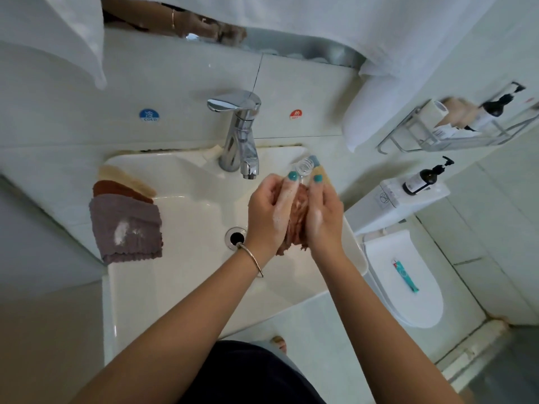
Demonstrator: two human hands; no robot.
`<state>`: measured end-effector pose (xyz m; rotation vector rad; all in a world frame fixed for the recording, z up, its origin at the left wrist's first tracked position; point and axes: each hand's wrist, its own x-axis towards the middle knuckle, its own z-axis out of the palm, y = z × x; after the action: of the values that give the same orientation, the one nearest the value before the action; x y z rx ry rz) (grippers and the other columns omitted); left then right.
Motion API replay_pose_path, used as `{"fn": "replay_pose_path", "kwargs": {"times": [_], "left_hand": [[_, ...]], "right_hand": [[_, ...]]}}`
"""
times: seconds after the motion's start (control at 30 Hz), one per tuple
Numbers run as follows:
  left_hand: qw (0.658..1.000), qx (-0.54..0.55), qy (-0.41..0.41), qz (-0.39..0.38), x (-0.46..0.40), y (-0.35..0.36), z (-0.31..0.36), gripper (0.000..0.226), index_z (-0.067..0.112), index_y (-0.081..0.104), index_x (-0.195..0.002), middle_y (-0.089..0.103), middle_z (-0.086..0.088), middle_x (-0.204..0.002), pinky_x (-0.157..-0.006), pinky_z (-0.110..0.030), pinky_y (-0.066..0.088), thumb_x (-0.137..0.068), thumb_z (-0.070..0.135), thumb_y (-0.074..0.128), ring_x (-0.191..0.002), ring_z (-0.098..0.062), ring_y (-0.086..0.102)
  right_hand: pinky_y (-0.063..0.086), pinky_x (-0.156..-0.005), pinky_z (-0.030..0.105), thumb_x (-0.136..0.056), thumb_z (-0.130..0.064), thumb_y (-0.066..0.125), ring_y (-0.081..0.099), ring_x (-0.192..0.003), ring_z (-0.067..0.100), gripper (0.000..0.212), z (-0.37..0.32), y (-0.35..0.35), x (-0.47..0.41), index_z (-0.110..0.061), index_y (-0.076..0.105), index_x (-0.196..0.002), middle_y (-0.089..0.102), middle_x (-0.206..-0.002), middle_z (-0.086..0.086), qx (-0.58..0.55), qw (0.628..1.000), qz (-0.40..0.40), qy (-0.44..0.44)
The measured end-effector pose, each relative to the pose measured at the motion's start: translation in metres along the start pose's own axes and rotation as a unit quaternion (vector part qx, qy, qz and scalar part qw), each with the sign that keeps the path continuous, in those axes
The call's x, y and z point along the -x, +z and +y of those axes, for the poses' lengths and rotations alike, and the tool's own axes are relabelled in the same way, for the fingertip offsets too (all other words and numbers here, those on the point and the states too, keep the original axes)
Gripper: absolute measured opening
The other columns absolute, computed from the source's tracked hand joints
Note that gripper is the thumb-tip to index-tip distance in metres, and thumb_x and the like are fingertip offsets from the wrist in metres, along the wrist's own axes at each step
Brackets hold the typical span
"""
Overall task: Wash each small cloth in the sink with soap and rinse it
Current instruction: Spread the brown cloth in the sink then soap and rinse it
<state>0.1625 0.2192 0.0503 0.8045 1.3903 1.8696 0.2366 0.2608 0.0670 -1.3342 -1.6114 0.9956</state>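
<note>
Sink (163,287): white basin against a tiled wall, with the drain (235,237) near its middle.
Toilet (408,281): white, to the right of the sink, with a teal tube (404,276) lying on its lid.
Folded cloths (125,225): three stacked on the sink's left rim, the mauve one on top carrying a white soapy patch.
Left hand (267,211): sudsy, fingers curled round the pink cloth (296,220) over the basin.
Right hand (323,212): sudsy, pressed against the same cloth from the other side.
Tap (237,135): chrome, at the far rim.
Stickers: blue one (149,115) reads "COLD", red one (295,114) reads "HOT".
Pump bottle (423,177): dark, label unreadable.
</note>
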Motion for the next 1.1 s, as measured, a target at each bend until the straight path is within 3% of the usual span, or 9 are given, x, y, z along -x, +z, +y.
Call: {"fn": "replay_pose_path", "kwargs": {"times": [0.13, 0.2, 0.3, 0.53, 0.63, 0.77, 0.87, 1.0, 1.1], "left_hand": [[0.998, -0.056, 0.023, 0.033, -0.005, -0.013, -0.008, 0.035, 0.009, 0.059, -0.079, 0.058, 0.0, -0.066, -0.061, -0.03, 0.047, -0.095, 0.037, 0.047, -0.064, -0.013, 0.055], [0.991, -0.104, 0.031, 0.081, -0.002, -0.013, -0.015, 0.038, 0.004, 0.057, -0.075, 0.057, -0.004, -0.063, -0.059, -0.03, 0.042, -0.096, 0.032, 0.044, -0.06, -0.013, 0.051], [0.982, -0.121, -0.02, 0.143, -0.01, -0.009, -0.018, 0.032, 0.017, 0.052, -0.068, 0.058, 0.006, -0.062, -0.062, -0.028, 0.039, -0.099, 0.02, 0.046, -0.062, -0.013, 0.053], [0.995, -0.093, -0.003, 0.046, 0.011, 0.009, -0.016, 0.032, 0.023, 0.04, -0.066, 0.052, 0.014, -0.054, -0.051, -0.016, 0.033, -0.097, 0.018, 0.048, -0.05, 0.0, 0.045], [0.994, -0.047, -0.04, 0.094, -0.001, 0.002, -0.019, 0.038, 0.019, 0.034, -0.062, 0.041, 0.012, -0.049, -0.049, -0.02, 0.03, -0.096, 0.01, 0.048, -0.048, -0.001, 0.034], [0.996, -0.083, -0.029, 0.034, 0.013, 0.007, -0.014, 0.039, 0.019, 0.037, -0.06, 0.045, 0.009, -0.046, -0.049, -0.028, 0.035, -0.099, 0.019, 0.043, -0.045, -0.004, 0.04], [0.992, -0.084, -0.052, 0.079, -0.004, -0.004, -0.019, 0.042, 0.017, 0.035, -0.058, 0.038, 0.009, -0.05, -0.055, -0.029, 0.029, -0.098, 0.008, 0.045, -0.046, -0.004, 0.034], [0.992, -0.123, -0.026, 0.019, 0.014, 0.001, -0.017, 0.036, 0.013, 0.045, -0.065, 0.049, 0.006, -0.056, -0.052, -0.023, 0.037, -0.099, 0.022, 0.041, -0.051, -0.005, 0.046], [0.992, -0.103, -0.058, 0.054, 0.002, -0.004, -0.024, 0.039, 0.019, 0.037, -0.06, 0.042, 0.01, -0.049, -0.056, -0.032, 0.035, -0.099, 0.015, 0.043, -0.05, -0.009, 0.038]], "right_hand": [[0.046, -0.059, 0.017, -0.101, -0.024, 0.052, 0.055, -0.062, 0.0, 0.024, -0.006, -0.017, -0.002, -0.013, 0.055, -0.08, 0.056, -0.071, -0.008, -0.017, 0.999, -0.036, -0.017], [0.047, -0.06, 0.03, -0.1, -0.032, 0.05, 0.056, -0.062, 0.009, 0.029, 0.004, -0.014, 0.002, -0.018, 0.055, -0.075, 0.056, -0.066, -0.009, 0.064, 0.996, -0.045, -0.049], [0.044, -0.056, 0.042, -0.096, -0.046, 0.04, 0.052, -0.057, 0.018, 0.038, 0.013, 0.011, 0.033, -0.017, 0.047, -0.073, 0.053, -0.06, -0.006, 0.135, 0.988, -0.036, -0.073], [0.031, -0.053, 0.025, -0.1, -0.017, 0.048, 0.041, -0.048, 0.002, 0.036, 0.006, 0.012, 0.015, -0.018, 0.042, -0.064, 0.045, -0.055, -0.008, 0.078, 0.997, -0.004, -0.018], [0.031, -0.051, 0.031, -0.099, -0.029, 0.047, 0.041, -0.049, 0.007, 0.038, 0.005, 0.015, 0.03, -0.024, 0.036, -0.063, 0.046, -0.052, -0.011, 0.128, 0.984, -0.068, -0.108], [0.031, -0.055, 0.035, -0.098, -0.024, 0.042, 0.04, -0.051, 0.01, 0.036, 0.005, 0.015, 0.007, -0.021, 0.034, -0.063, 0.044, -0.058, -0.007, 0.213, 0.973, -0.054, -0.066], [0.039, -0.052, 0.034, -0.094, -0.041, 0.038, 0.046, -0.05, 0.008, 0.035, 0.01, 0.02, 0.023, -0.023, 0.037, -0.064, 0.049, -0.054, -0.011, 0.129, 0.984, -0.089, -0.086], [0.038, -0.057, 0.041, -0.089, -0.048, 0.033, 0.044, -0.055, 0.016, 0.035, 0.017, 0.017, 0.012, -0.025, 0.039, -0.063, 0.045, -0.054, -0.008, 0.065, 0.996, -0.05, -0.043], [0.037, -0.056, 0.039, -0.083, -0.059, 0.025, 0.042, -0.051, 0.012, 0.037, 0.018, 0.02, 0.021, -0.028, 0.033, -0.064, 0.042, -0.053, -0.009, 0.127, 0.985, -0.079, -0.085]]}}
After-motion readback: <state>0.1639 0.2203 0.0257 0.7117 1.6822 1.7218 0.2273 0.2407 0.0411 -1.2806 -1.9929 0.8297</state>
